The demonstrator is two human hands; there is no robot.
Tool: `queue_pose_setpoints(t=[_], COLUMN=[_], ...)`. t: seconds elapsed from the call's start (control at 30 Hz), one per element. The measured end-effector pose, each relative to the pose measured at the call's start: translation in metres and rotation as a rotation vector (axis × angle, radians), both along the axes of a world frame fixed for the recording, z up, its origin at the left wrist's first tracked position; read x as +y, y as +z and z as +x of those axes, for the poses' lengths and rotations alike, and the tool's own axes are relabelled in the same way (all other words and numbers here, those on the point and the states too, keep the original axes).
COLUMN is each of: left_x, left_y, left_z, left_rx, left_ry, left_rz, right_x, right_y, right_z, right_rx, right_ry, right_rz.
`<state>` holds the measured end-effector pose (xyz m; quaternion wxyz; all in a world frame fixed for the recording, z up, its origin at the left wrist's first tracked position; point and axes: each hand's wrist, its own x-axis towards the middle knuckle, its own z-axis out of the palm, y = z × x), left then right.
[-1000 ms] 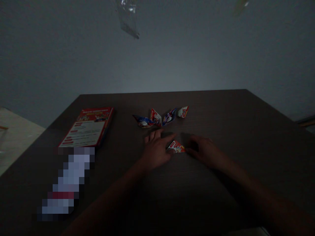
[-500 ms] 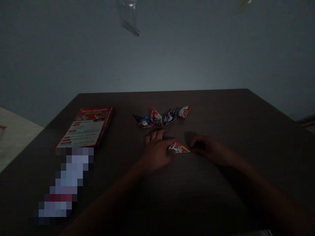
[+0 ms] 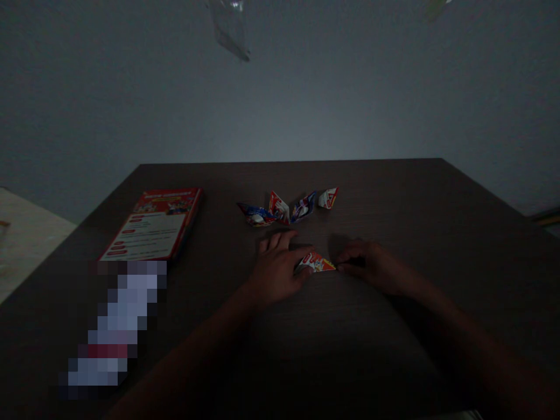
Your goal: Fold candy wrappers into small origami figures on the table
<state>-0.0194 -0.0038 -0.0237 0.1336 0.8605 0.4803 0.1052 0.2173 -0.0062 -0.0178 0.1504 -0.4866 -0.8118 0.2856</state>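
Note:
A small folded paper triangle, printed in red, white and yellow, lies on the dark table between my hands. My left hand rests palm down at its left end and holds it against the tabletop with thumb and index finger; the other fingers stretch forward. At the triangle's right tip, my right hand is closed in a pinch of thumb and forefinger. Just beyond lie several folded paper pieces: a blue one, a red and white one, another blue one and a small white and red one.
To the left sits a red and white printed booklet or box. Nearer me, a pixelated patch hides something pale. The dark wooden table reaches a grey wall, where a clear plastic bag hangs.
My right hand has shifted very slightly left, its fingertips now closer around the triangle's tip. My left hand stays in place. The whole view has tilted a little.

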Motion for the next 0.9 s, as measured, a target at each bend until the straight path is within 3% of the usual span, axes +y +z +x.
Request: queue_pose_setpoints(t=[0.47, 0.9], left_x=[0.0046, 0.0029], left_y=[-0.0037, -0.0037], left_z=[-0.0018, 0.0020], left_rx=[-0.079, -0.151], left_ry=[-0.123, -0.106], left_rz=[0.069, 0.083], right_x=[0.0016, -0.0013], right_y=[-0.0084, -0.0004], right_z=[-0.0018, -0.0067], right_rx=[-0.067, 0.004], right_ry=[0.016, -0.039], right_rz=[0.115, 0.147])
